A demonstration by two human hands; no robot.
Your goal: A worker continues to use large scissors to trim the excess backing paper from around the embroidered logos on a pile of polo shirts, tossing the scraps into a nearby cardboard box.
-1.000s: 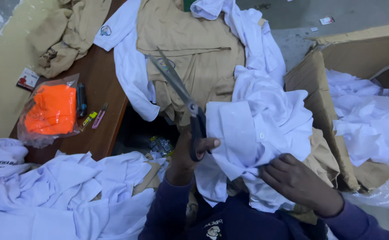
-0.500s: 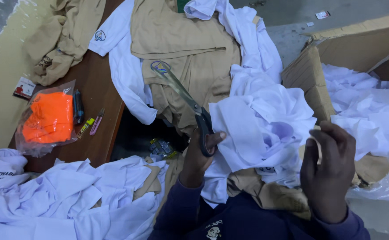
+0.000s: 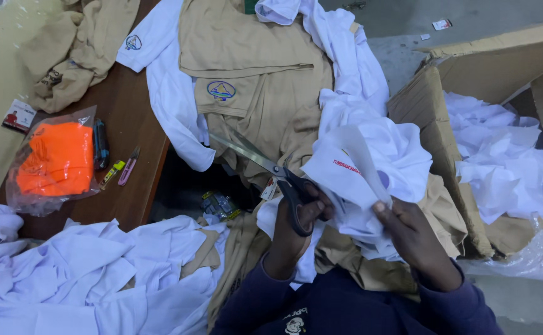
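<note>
Left hand (image 3: pixel 296 226) wrapped tight around the black handles of big steel scissors (image 3: pixel 265 170), fingers through the loops. Blades a little open, pointing up toward 10 o'clock, lying over a tan cloth shirt with a round badge (image 3: pixel 246 74). Handles low in the middle, touching the white cloth.

Right hand (image 3: pixel 417 239) pinching a thin flap of a crumpled white cotton shirt (image 3: pixel 371 161) between thumb and fingers. Flap held up and pulled tight, just at 3 o'clock from the scissor handles. Small red writing on the white cloth near the fold. White shirt bunched in a soft heap on the lap, resting on more tan cloth.

Dark blue sleeves at 6 o'clock, both arms reaching up from the bottom.

At 9 o'clock, a brown wooden table (image 3: pixel 128 124). On it, a clear plastic bag with bright orange cloth inside (image 3: pixel 54 158). Just beside the bag, a dark pen-like thing, then a small yellow clipper (image 3: pixel 111 174) and a small pink clipper (image 3: pixel 128 166), side by side. A little card (image 3: pixel 20 116) by the table edge at 10 o'clock.

At 11 o'clock, a lumpy tan cloth pile (image 3: pixel 66 56). At 7 o'clock, a big messy pile of white shirts (image 3: pixel 85 273).

At 3 o'clock, an open brown cardboard box (image 3: pixel 433 111), with white cloth scraps (image 3: pixel 501 161) inside. Clear plastic sheet (image 3: pixel 526 251) at 4 o'clock, under the box corner. Grey floor at 1 o'clock, with tiny paper bits.
</note>
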